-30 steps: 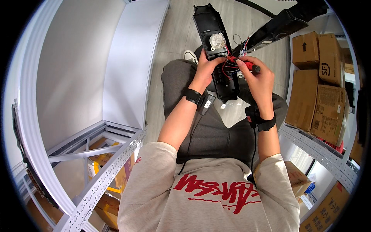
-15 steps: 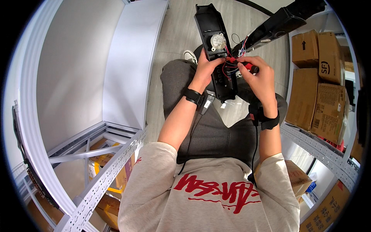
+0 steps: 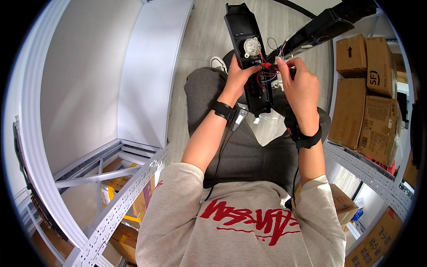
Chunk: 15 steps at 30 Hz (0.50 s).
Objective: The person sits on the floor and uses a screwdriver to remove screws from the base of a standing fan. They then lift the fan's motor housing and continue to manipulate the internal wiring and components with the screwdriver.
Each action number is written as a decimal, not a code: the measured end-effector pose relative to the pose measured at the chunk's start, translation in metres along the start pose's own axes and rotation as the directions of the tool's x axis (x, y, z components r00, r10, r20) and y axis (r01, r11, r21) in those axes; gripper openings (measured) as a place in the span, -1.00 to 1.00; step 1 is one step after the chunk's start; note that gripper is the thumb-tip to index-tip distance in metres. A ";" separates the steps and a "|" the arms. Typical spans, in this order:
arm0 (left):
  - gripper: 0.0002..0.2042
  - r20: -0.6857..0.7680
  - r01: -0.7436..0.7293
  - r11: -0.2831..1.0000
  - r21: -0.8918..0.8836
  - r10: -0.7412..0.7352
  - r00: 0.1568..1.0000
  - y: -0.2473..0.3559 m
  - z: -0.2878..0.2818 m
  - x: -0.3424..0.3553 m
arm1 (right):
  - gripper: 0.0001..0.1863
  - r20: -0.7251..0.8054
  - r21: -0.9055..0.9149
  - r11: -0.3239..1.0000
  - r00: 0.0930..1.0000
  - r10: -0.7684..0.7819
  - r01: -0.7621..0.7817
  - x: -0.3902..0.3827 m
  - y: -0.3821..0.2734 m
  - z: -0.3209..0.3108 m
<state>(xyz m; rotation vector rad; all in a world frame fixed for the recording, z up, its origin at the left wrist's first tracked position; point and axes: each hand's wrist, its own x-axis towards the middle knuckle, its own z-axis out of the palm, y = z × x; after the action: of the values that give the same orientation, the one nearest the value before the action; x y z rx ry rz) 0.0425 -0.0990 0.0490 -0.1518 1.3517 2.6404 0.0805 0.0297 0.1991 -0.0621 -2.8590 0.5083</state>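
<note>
My left hand grips the left edge of a long black plastic housing, held up over my lap with its inner side showing. Its thumb lies across the middle of the part, near the tip of the tool. A round, clear piece is fixed inside the housing above that thumb. In my right hand is a red-and-black screwdriver, lying roughly level and pointing left at the housing. The fingers cover much of its handle, and the tip is too small to make out. Thin coloured wires hang around it.
A glossy black column slants at the upper right, with wires running from its lower end. Cardboard boxes fill the right shelf. To my left stand a white panel and a perforated metal shelf frame. Grey floor lies ahead.
My right hand has shifted slightly right and its index finger and thumb have been raised and repositioned on the screwdriver handle. My left hand and the housing stay nearly still.
</note>
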 end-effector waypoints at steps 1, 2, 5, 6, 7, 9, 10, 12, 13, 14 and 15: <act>-0.52 0.000 -0.002 1.000 -0.006 0.002 1.000 -0.001 -0.001 0.000 | -0.59 -0.017 -0.056 0.998 1.000 -0.002 0.001 0.000 -0.001 0.000; -0.53 0.000 -0.003 1.000 -0.011 0.003 1.000 -0.002 -0.001 0.000 | -0.59 -0.034 -0.111 0.994 0.999 -0.005 0.001 0.000 -0.002 -0.002; -0.53 -0.003 -0.010 1.000 -0.007 0.010 1.000 -0.003 -0.001 0.001 | -0.59 -0.032 -0.095 0.995 0.999 0.014 -0.017 0.000 -0.005 -0.006; -0.53 -0.005 -0.013 1.000 -0.002 0.013 1.000 -0.002 -0.001 0.001 | -0.59 -0.022 -0.060 0.998 0.999 0.025 -0.026 0.000 -0.005 -0.008; -0.53 -0.014 -0.011 1.000 0.004 0.011 1.000 -0.003 -0.001 0.001 | -0.59 -0.011 0.002 0.999 0.999 0.036 -0.036 0.001 -0.006 -0.009; -0.53 -0.033 -0.007 1.000 0.016 0.007 0.999 -0.003 -0.002 0.001 | -0.59 0.015 0.125 0.990 0.998 0.057 -0.059 0.002 -0.005 -0.011; -0.53 -0.031 -0.011 1.000 0.015 0.011 0.999 -0.002 -0.001 0.001 | -0.59 0.004 0.168 0.984 0.998 0.065 -0.065 0.003 -0.005 -0.011; -0.53 -0.027 -0.018 1.000 0.013 0.019 0.999 0.000 0.000 0.000 | -0.59 -0.017 0.253 0.965 0.997 0.082 -0.075 0.003 -0.004 -0.010; -0.53 -0.030 -0.014 1.000 0.011 0.014 0.999 0.000 0.000 0.000 | -0.59 -0.056 0.219 0.975 0.998 0.041 -0.028 0.003 -0.002 -0.008; -0.53 -0.033 -0.010 1.000 0.008 0.010 0.999 0.000 0.000 0.000 | -0.59 -0.094 0.183 0.983 0.996 0.000 0.018 0.003 0.000 -0.005; -0.53 -0.035 -0.006 1.000 0.006 0.006 0.999 -0.001 -0.001 0.000 | -0.59 -0.131 0.146 0.987 0.990 -0.043 0.062 0.003 0.002 -0.003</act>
<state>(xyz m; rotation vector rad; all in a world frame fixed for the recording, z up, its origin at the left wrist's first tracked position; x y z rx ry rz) 0.0429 -0.0991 0.0480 -0.1951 1.3722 2.6504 0.0783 0.0333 0.2016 0.0069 -2.6822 0.6804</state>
